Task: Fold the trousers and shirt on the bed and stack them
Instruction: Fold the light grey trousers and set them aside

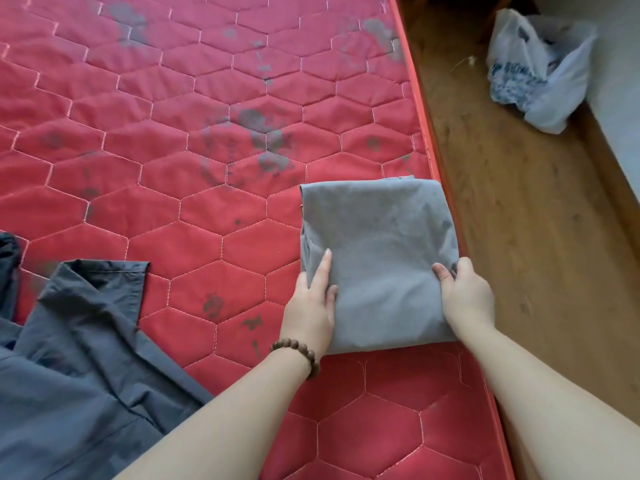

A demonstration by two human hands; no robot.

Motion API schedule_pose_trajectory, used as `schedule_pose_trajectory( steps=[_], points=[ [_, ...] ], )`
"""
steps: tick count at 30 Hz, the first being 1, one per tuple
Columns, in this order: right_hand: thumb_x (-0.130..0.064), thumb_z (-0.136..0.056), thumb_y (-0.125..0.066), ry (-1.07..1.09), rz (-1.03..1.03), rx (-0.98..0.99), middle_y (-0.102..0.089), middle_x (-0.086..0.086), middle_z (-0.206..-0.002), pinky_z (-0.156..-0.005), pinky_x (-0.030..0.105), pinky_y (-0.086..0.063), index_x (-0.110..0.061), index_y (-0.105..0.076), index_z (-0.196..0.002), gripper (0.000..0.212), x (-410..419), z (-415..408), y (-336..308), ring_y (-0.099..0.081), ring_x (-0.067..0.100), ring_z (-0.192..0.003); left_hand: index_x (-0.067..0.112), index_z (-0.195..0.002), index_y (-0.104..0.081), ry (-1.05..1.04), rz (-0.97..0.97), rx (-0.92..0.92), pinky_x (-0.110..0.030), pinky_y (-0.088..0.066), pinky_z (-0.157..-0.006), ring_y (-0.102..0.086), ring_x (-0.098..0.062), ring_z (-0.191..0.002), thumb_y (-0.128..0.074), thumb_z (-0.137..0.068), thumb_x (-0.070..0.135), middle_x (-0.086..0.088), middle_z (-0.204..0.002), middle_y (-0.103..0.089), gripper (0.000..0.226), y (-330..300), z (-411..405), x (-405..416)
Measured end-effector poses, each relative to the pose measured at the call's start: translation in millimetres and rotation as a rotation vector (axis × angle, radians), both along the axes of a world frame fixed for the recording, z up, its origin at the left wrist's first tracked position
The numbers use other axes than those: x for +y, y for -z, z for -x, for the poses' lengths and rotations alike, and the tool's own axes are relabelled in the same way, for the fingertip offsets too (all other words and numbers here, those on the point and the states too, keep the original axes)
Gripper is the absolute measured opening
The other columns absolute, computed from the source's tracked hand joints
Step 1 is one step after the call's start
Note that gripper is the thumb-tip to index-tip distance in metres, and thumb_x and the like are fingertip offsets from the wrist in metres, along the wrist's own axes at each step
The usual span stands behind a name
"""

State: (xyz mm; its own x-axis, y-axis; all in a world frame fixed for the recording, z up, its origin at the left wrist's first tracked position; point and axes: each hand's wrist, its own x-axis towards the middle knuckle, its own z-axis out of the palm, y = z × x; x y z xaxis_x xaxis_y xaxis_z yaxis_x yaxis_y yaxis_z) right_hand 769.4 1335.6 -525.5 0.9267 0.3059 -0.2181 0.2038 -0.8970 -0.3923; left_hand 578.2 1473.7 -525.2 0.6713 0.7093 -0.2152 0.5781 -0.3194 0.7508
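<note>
Trousers (pixel 377 258) right of shirt (pixel 79 341).

The mattress (pixel 173 174) is red, quilted in pale-stitched hexagons, with dark grey stains. Near its right edge lies a plain mid-grey folded garment (pixel 377 251); at the lower left corner, a darker slate-grey one (pixel 69 358). The bracelet (pixel 298 355) is brown-beaded. The floor (pixel 519 220) is brown; the bag (pixel 540 71) white with blue print.
</note>
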Motion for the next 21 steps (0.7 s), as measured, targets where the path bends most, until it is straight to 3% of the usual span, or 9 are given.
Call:
schedule_pose_trajectory(
  steps=[3,5,7,9,11,13,15,17,21],
  points=[
    [-0.034,-0.093,-0.055,0.005,0.112,-0.122,-0.054,0.024,-0.121,-0.086,0.048,-0.039,-0.006,-0.047,-0.113,0.036,8.1,2.0,-5.0,-0.049,0.042,-0.111,0.035,-0.151,-0.014,0.063,-0.052,0.165,-0.040,-0.048,-0.081,-0.057,-0.031,-0.097,-0.041,-0.098,0.027,-0.009,-0.129,-0.042,0.059,-7.5,-3.9,0.4],
    [-0.030,-0.090,-0.059,-0.085,0.106,-0.344,-0.043,0.023,-0.137,-0.102,0.052,-0.031,-0.006,-0.046,-0.132,0.050,14.7,7.0,-11.6,-0.040,0.040,-0.126,0.027,-0.149,-0.026,0.055,-0.311,0.320,-0.041,-0.043,-0.091,-0.050,-0.031,-0.114,-0.051,-0.091,0.031,-0.012,-0.139,-0.039,0.063,-13.8,-3.0,0.1],
    [-0.025,-0.091,-0.057,-0.301,0.051,-0.473,-0.037,0.021,-0.147,-0.112,0.053,-0.020,-0.007,-0.045,-0.139,0.052,28.0,17.2,-15.0,-0.033,0.037,-0.138,0.016,-0.138,-0.048,0.035,-0.546,0.267,-0.049,-0.039,-0.099,-0.044,-0.034,-0.128,-0.063,-0.077,0.026,-0.017,-0.143,-0.041,0.064,-20.4,-9.2,4.8],
    [-0.024,-0.092,-0.052,-0.561,0.002,-0.447,-0.033,0.017,-0.152,-0.114,0.055,-0.015,-0.008,-0.043,-0.142,0.053,48.5,31.8,-12.0,-0.028,0.035,-0.142,0.007,-0.132,-0.053,0.139,-0.666,0.127,-0.052,-0.035,-0.107,-0.038,-0.033,-0.136,-0.055,-0.075,0.019,-0.018,-0.145,-0.041,0.058,-21.2,-26.5,7.4],
    [-0.030,-0.095,-0.037,-0.825,0.064,-0.316,-0.017,0.008,-0.157,-0.117,0.054,-0.010,-0.013,-0.026,-0.149,0.058,69.2,44.3,-3.3,-0.014,0.031,-0.146,0.002,-0.143,-0.036,0.331,-0.666,0.149,-0.047,-0.015,-0.118,-0.016,-0.029,-0.146,-0.031,-0.086,0.017,-0.017,-0.155,-0.023,0.059,-17.7,-48.9,8.3],
    [-0.039,-0.092,-0.016,-0.981,0.224,-0.290,-0.001,0.002,-0.159,-0.119,0.052,0.000,-0.020,-0.004,-0.150,0.062,78.0,42.9,10.3,0.005,0.024,-0.147,0.006,-0.151,-0.008,0.452,-0.609,0.274,-0.042,0.009,-0.118,0.008,-0.026,-0.147,-0.017,-0.092,0.021,-0.012,-0.160,-0.003,0.061,-3.7,-63.5,18.2],
    [-0.048,-0.090,-0.011,-0.914,0.279,-0.313,-0.001,-0.002,-0.161,-0.118,0.049,0.011,-0.028,-0.003,-0.151,0.064,80.5,24.1,16.9,0.010,0.019,-0.147,0.012,-0.152,-0.001,0.450,-0.631,0.350,-0.044,0.016,-0.116,0.013,-0.024,-0.146,-0.020,-0.094,0.038,-0.007,-0.161,0.002,0.066,11.7,-65.9,39.6],
    [-0.063,-0.088,-0.011,-0.778,0.325,-0.387,0.007,-0.004,-0.160,-0.115,0.050,0.017,-0.038,-0.001,-0.150,0.068,80.9,4.6,20.4,0.010,0.018,-0.148,0.016,-0.152,-0.001,0.405,-0.692,0.373,-0.047,0.013,-0.117,0.016,-0.024,-0.146,-0.013,-0.091,0.055,-0.006,-0.160,0.006,0.074,22.0,-63.3,56.0],
    [-0.071,-0.087,-0.013,-0.556,0.265,-0.375,0.015,-0.001,-0.160,-0.115,0.053,0.013,-0.046,0.000,-0.148,0.067,81.5,-10.3,31.7,0.016,0.020,-0.147,0.020,-0.153,-0.004,0.300,-0.663,0.303,-0.046,0.008,-0.118,0.019,-0.031,-0.145,-0.014,-0.088,0.061,-0.017,-0.158,0.012,0.078,35.0,-63.4,54.3]
  ],
)
